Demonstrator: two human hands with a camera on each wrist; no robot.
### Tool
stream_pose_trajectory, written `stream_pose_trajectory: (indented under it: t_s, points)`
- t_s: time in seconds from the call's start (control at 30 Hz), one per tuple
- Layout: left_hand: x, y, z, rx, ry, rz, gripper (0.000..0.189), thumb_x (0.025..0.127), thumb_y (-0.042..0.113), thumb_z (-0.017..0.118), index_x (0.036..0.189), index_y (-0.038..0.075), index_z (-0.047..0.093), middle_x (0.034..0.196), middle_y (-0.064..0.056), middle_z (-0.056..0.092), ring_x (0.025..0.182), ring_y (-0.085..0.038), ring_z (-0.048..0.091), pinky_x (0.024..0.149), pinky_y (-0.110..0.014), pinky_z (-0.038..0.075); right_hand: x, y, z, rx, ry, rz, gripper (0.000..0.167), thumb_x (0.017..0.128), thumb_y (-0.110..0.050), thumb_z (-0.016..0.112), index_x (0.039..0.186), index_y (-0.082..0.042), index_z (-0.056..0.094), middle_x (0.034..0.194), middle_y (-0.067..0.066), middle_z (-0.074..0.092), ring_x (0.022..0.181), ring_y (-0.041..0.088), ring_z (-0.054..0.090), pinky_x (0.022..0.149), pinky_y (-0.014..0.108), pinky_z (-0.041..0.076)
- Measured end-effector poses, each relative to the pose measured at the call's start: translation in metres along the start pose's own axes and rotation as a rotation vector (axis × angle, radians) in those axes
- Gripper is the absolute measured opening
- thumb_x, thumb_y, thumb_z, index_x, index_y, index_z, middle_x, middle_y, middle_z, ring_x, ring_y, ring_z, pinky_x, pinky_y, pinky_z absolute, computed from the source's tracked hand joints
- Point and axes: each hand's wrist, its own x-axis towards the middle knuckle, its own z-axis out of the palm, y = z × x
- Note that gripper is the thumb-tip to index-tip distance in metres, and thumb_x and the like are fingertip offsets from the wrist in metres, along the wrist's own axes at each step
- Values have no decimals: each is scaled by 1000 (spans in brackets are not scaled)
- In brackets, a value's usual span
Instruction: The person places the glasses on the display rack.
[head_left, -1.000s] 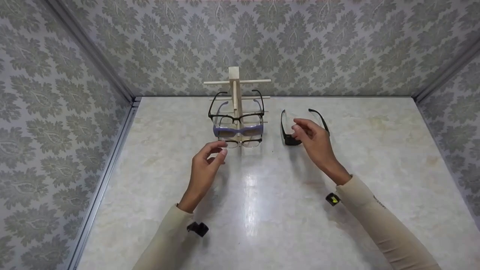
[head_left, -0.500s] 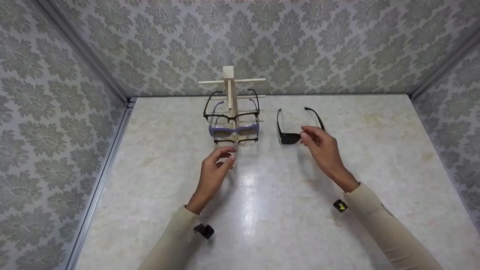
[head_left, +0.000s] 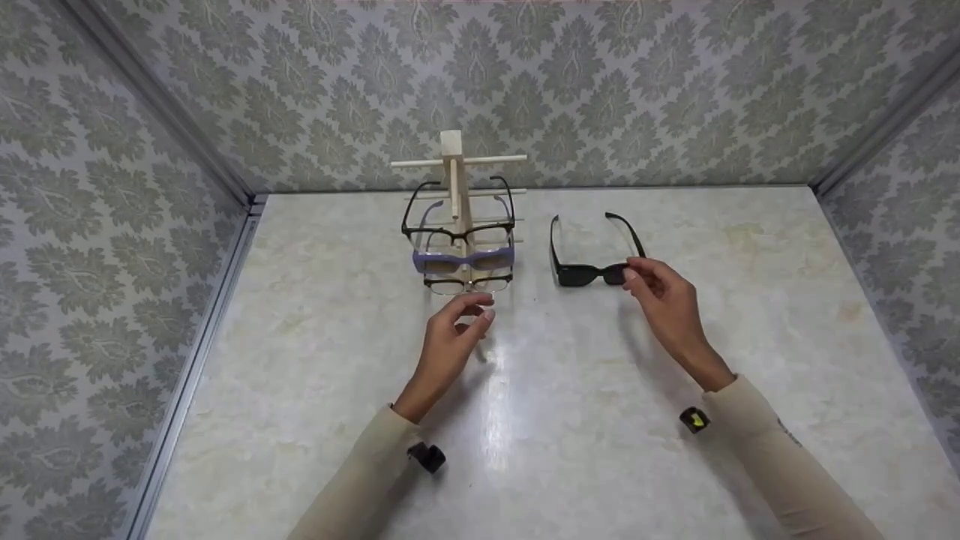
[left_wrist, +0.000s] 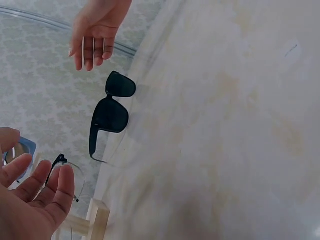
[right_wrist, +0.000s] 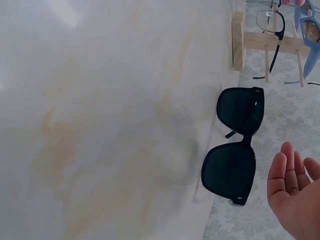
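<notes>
Black sunglasses (head_left: 575, 276) rest on the table with their temples spread toward the back wall. My right hand (head_left: 673, 306) is at their right end, hiding part of that lens in the head view. In the right wrist view its loosely bent fingers (right_wrist: 277, 177) stand apart from the sunglasses (right_wrist: 230, 167). My left hand (head_left: 450, 341) hovers before the wooden eyewear stand (head_left: 451, 142), holding nothing. The stand carries black-framed glasses (head_left: 454, 235), purple sunglasses (head_left: 463, 261) below them, and half-rim glasses (head_left: 469, 284) lowest, near the left fingertips.
Above the glasses, a wooden crossbar (head_left: 495, 160) sticks out to both sides of the stand. Patterned walls (head_left: 577, 82) enclose the marbled table (head_left: 315, 360) at the back and sides. A metal rail (head_left: 195, 360) runs along the left edge.
My right hand has drawn rightward and slightly nearer, uncovering more of the black sunglasses. The left hand has shifted right, to the front of the stand. The head view has turned slightly.
</notes>
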Motion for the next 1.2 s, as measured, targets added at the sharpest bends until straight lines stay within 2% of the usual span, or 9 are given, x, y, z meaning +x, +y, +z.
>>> stream_pose_trajectory:
  t_s: [0.1, 0.17, 0.37, 0.5, 0.63, 0.83, 1.0, 1.2]
  points:
    - [4, -2, 9, 19, -9, 9, 26, 109, 15, 73, 132, 4, 75, 130, -21, 72, 114, -26, 69, 86, -34, 61, -1, 1, -3, -7, 36, 20, 32, 112, -14, 68, 139, 2, 71, 115, 27, 75, 98, 37, 71, 81, 16, 54]
    - [6, -3, 14, 44, -18, 12, 26, 108, 16, 73, 132, 5, 75, 129, -19, 73, 114, -26, 69, 88, -35, 61, -3, -3, -6, -7, 51, 35, 32, 112, -11, 67, 138, 6, 70, 113, 28, 75, 97, 36, 71, 81, 15, 54]
    - [11, -7, 30, 98, -61, 9, 29, 109, 19, 72, 136, 7, 74, 132, -17, 74, 115, -24, 70, 88, -35, 61, -9, -12, -12, -29, 62, 39, 35, 112, -9, 64, 138, 13, 66, 117, 31, 72, 94, 11, 71, 82, 13, 55]
    - [15, -9, 37, 95, -84, 4, 33, 110, 20, 71, 138, 3, 72, 132, -15, 74, 115, -24, 70, 88, -35, 61, -8, 3, -15, -45, 93, 72, 33, 112, -7, 65, 138, 12, 67, 119, 30, 72, 94, 6, 70, 81, 11, 55]
    - [19, -11, 45, 91, -96, -3, 36, 110, 18, 71, 140, -1, 70, 133, -13, 74, 116, -23, 71, 89, -35, 62, -5, 26, -19, -83, 98, 129, 36, 113, -14, 65, 141, 8, 68, 123, 25, 72, 97, 4, 68, 82, 11, 54]
    - [26, -17, 59, 58, -81, 18, 37, 110, 19, 71, 143, 1, 69, 140, -19, 71, 123, -30, 69, 91, -38, 63, 0, 39, -23, -105, 31, 202, 46, 113, -31, 66, 147, 1, 66, 131, 19, 70, 106, 11, 66, 83, 15, 57]
    - [30, -19, 72, 19, -87, 19, 40, 110, 17, 70, 146, 0, 66, 146, -23, 65, 133, -43, 64, 89, -36, 64, 4, 42, -21, -101, 10, 224, 49, 113, -29, 67, 150, 3, 62, 133, 20, 68, 112, 18, 66, 88, 14, 56]
    - [38, -19, 87, 7, -73, -5, 46, 109, 18, 71, 150, -1, 63, 150, -18, 63, 136, -42, 62, 82, -36, 66, 8, 45, -22, -114, -11, 235, 55, 113, -31, 66, 154, 4, 56, 139, 22, 66, 122, 27, 63, 94, 15, 52]
